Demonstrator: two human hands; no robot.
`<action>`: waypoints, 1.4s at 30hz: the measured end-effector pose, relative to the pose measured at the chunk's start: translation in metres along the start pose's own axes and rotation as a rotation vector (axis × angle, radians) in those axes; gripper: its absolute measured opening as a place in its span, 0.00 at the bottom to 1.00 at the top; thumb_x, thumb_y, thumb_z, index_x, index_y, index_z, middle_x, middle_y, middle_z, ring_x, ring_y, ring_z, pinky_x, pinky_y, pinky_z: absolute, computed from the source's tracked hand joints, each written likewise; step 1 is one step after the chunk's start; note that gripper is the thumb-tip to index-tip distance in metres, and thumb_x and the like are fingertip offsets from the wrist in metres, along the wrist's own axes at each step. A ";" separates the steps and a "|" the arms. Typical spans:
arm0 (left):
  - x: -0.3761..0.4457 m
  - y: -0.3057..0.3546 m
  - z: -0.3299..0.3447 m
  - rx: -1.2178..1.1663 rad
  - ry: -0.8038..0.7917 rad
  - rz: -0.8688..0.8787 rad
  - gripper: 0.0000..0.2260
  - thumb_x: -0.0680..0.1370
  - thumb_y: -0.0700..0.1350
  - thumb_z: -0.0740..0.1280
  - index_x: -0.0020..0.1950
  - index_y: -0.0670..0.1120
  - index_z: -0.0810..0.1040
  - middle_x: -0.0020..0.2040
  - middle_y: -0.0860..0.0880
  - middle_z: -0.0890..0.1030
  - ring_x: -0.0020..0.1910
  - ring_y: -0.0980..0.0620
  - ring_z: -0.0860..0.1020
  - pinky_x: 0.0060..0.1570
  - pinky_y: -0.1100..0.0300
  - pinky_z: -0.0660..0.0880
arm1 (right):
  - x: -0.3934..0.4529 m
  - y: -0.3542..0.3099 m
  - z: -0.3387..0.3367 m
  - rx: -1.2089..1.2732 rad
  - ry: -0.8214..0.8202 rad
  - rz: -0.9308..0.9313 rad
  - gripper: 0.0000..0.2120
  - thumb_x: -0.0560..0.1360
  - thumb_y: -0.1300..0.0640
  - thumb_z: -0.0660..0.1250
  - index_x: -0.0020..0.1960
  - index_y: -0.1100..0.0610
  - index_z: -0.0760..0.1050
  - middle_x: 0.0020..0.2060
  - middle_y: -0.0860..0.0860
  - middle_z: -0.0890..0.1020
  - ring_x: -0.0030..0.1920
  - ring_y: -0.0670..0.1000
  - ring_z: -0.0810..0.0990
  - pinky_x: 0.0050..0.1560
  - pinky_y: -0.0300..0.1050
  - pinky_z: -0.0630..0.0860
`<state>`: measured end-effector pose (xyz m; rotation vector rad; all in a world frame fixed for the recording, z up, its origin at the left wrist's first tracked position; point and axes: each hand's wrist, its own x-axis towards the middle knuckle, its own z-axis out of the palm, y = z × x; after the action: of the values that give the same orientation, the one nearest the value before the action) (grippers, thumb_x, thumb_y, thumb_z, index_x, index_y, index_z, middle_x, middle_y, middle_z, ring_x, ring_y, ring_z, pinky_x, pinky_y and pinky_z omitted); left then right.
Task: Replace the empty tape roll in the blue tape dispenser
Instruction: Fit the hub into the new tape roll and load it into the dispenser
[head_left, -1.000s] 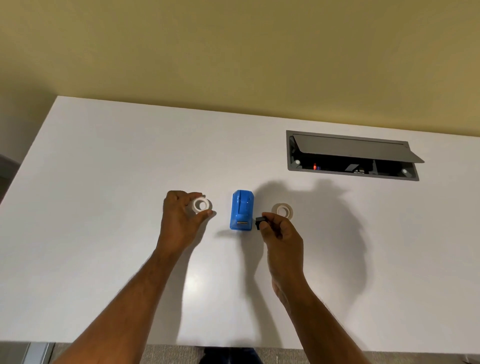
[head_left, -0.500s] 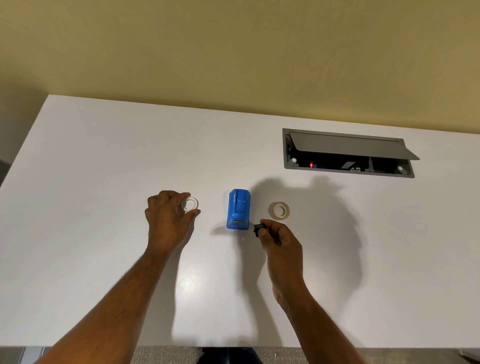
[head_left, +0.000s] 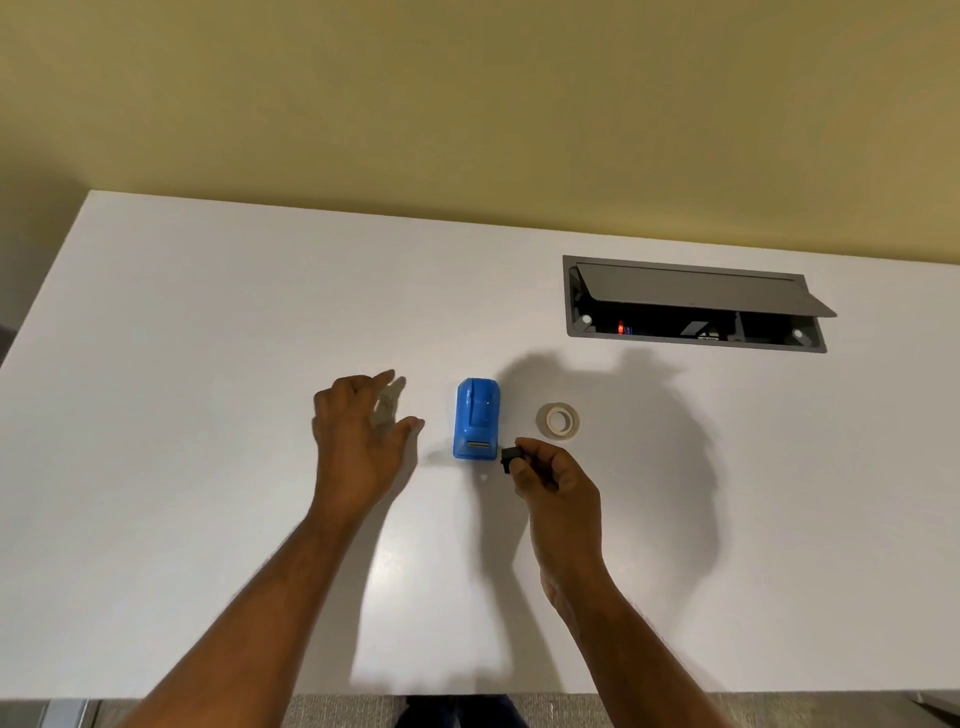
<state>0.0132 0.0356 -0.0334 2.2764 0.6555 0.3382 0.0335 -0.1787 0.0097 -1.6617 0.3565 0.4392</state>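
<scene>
Head view
Table (head_left: 182, 415): white, set against a yellow wall (head_left: 467, 104); it carries every item below.
Recess (head_left: 587, 332): grey-framed slot sunk in the table's far right part, its grey lid (head_left: 691, 291) propped partly open. Inside it is dark; a small red light (head_left: 621, 327) glows near the left end, other contents too dim to tell.
Dispenser (head_left: 476, 418): blue, at the table's middle, between the two hands. Its long axis runs from the near edge toward the wall; the end with the small slot faces the person, the rounded end faces the wall. It rests on the table, untouched by either hand.
Full roll (head_left: 558, 421): lies flat just right of the dispenser, hole upward, apart from it and from the right hand.
Empty core (head_left: 385, 410): a pale ring, blurred, seen between the left fingers and thumb; whether it lies on the table or is still touched, I cannot tell.
Left hand (head_left: 358, 436): spread, fingers apart and reaching toward the wall, thumb pointing at the dispenser, left of it with a clear gap.
Right hand (head_left: 553, 480): curled, thumb and forefinger pinching a small black part (head_left: 509, 457) just beside the dispenser's near right corner; contact between the two is unclear.
</scene>
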 end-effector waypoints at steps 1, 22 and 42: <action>-0.004 0.010 0.000 -0.055 -0.023 0.017 0.24 0.72 0.44 0.78 0.67 0.50 0.78 0.59 0.50 0.76 0.62 0.47 0.70 0.61 0.56 0.68 | 0.000 0.000 0.000 -0.001 -0.003 -0.003 0.11 0.77 0.60 0.70 0.53 0.44 0.82 0.47 0.43 0.87 0.49 0.42 0.84 0.51 0.37 0.75; -0.042 0.063 0.015 -0.416 -0.336 0.030 0.11 0.78 0.43 0.72 0.58 0.55 0.83 0.53 0.65 0.83 0.53 0.63 0.82 0.52 0.74 0.74 | 0.005 -0.001 0.001 -0.059 -0.077 -0.087 0.14 0.77 0.58 0.69 0.57 0.41 0.80 0.52 0.40 0.85 0.54 0.40 0.83 0.51 0.35 0.77; -0.039 0.066 0.014 -0.631 -0.319 -0.261 0.13 0.78 0.39 0.70 0.55 0.57 0.83 0.48 0.64 0.86 0.50 0.64 0.84 0.48 0.75 0.74 | 0.085 0.018 -0.021 -0.884 0.160 -0.402 0.20 0.74 0.62 0.70 0.64 0.50 0.75 0.60 0.48 0.77 0.60 0.55 0.74 0.52 0.40 0.70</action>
<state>0.0102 -0.0337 0.0024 1.5752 0.5695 0.0366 0.1007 -0.2001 -0.0444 -2.5690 -0.0951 0.1518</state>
